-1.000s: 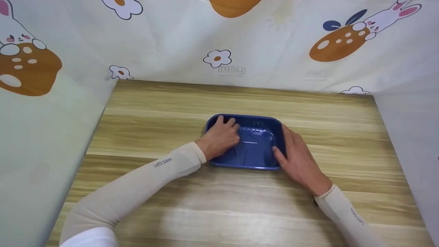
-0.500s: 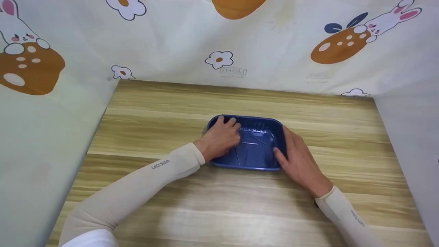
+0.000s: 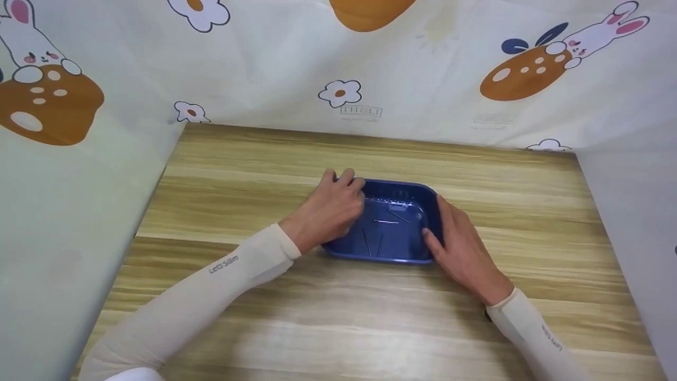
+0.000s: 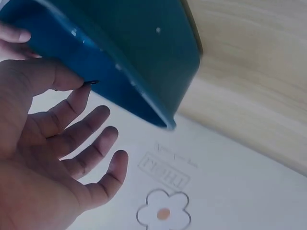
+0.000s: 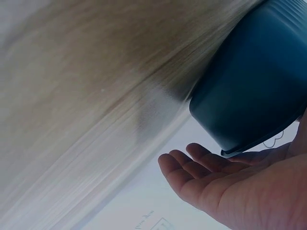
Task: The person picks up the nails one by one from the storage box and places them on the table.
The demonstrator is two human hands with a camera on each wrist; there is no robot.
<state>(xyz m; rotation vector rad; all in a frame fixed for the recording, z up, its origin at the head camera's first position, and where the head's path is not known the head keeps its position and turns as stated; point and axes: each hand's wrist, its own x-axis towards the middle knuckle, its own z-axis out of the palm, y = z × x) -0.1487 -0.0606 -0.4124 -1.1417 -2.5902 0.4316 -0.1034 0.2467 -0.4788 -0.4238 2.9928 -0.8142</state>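
Note:
A blue rectangular tray (image 3: 399, 241) lies on the wooden table, with several thin dark sticks (image 3: 399, 216) loose on its bottom. Over the tray's left side is my left hand (image 3: 328, 211). In the left wrist view, the thumb and index finger of that hand (image 4: 53, 120) pinch a small thin dark piece (image 4: 91, 82), while the other fingers are spread and half bent. My right hand (image 3: 465, 248) holds the tray's right wall, thumb inside the rim and fingers along the outside; the right wrist view shows the hand (image 5: 244, 187) beside the outer wall (image 5: 249, 81).
Pale cloth walls (image 3: 264, 69) printed with rabbits and flowers stand behind the table (image 3: 254, 159) and at both sides. Beige sleeves cover both forearms.
My left hand has risen from inside the tray and shifted left, so its fingers now reach over the tray's back left rim. My right hand has stayed at the right wall.

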